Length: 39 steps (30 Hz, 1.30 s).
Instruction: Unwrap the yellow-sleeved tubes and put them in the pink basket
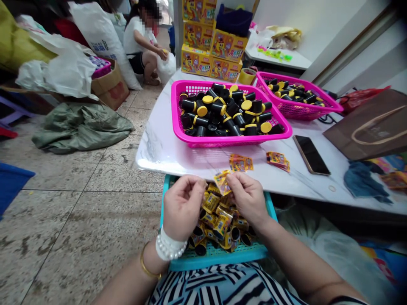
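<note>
My right hand (pixel 249 199) pinches a small printed yellow plastic sleeve (pixel 221 182) between thumb and fingertips. Close to its left, my left hand (pixel 184 205) has thumb and fingers pressed together; anything in that pinch is too small or hidden to name. Below both hands, a turquoise basket (pixel 219 257) on my lap holds many black containers in yellow printed sleeves (pixel 224 224). On the table just beyond lie two small stacks of flat sleeves, one in the middle (pixel 241 162) and another to the right (pixel 278 161).
A pink basket (pixel 232 143) of black containers with yellow caps stands on the white table (pixel 159 148); a second pink basket (pixel 305 112) is behind it. Right are a phone (pixel 311 154) and brown paper bag (pixel 369 127). Printed boxes (pixel 211 59) stack behind. A person (pixel 143 42) crouches far left.
</note>
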Available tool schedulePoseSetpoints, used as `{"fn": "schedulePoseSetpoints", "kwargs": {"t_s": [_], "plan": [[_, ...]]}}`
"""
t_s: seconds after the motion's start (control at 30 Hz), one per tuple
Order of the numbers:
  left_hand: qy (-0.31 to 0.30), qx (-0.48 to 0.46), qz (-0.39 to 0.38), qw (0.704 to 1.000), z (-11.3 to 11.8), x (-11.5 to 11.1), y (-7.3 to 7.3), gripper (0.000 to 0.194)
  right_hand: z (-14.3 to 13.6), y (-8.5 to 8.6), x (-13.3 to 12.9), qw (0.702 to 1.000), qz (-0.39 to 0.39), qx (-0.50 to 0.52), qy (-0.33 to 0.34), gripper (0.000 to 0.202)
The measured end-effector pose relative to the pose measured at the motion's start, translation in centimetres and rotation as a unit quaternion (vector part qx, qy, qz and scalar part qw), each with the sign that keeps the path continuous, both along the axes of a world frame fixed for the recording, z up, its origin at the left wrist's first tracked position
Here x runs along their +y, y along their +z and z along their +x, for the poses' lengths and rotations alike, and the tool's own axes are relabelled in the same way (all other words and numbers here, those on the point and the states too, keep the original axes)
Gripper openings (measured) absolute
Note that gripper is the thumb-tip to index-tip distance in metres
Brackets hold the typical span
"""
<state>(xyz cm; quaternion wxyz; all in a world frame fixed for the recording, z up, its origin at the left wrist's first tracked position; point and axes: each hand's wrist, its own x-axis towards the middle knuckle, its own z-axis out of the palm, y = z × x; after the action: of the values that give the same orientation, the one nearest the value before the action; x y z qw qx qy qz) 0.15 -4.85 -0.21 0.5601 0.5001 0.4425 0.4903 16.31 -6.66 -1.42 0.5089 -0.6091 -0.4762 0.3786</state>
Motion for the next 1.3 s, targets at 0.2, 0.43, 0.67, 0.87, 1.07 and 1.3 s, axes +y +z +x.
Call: {"fn": "schedulePoseSetpoints", "kwargs": {"t_s": [0.2,0.43,0.67,0.87,1.07,1.3], "plan": [[-0.011,-0.019,-0.004,1.0,0.1,-3.0,-0.5,0.021,-0.7,-0.4,-0.7,0.999,-0.005,0.021,-0.032,0.049],[-0.014,-0.014,-0.028,0.999,0.4,-2.2,-0.9,0.024,-1.5,-0.4,-1.3,0.989,0.101,-0.11,0.006,0.039],[0.058,-0.058,-0.067,0.994,-0.7,-0.4,-1.7,0.016,-0.9,0.2,-0.5,0.962,0.182,-0.198,0.044,0.019],[0.036,-0.052,-0.055,0.996,-0.7,-1.1,-1.1,0.017,-1.1,0.5,-0.6,0.968,0.175,-0.176,0.03,0.027],[0.018,-0.052,-0.022,0.998,-1.1,-0.8,-0.5,0.012,-2.3,0.6,-0.6,0.959,0.185,-0.203,0.066,0.026],[0.061,-0.044,-0.065,0.995,-3.2,-0.1,-1.2,0.026,-3.9,1.7,0.7,0.931,0.202,-0.263,0.149,0.029]]}}
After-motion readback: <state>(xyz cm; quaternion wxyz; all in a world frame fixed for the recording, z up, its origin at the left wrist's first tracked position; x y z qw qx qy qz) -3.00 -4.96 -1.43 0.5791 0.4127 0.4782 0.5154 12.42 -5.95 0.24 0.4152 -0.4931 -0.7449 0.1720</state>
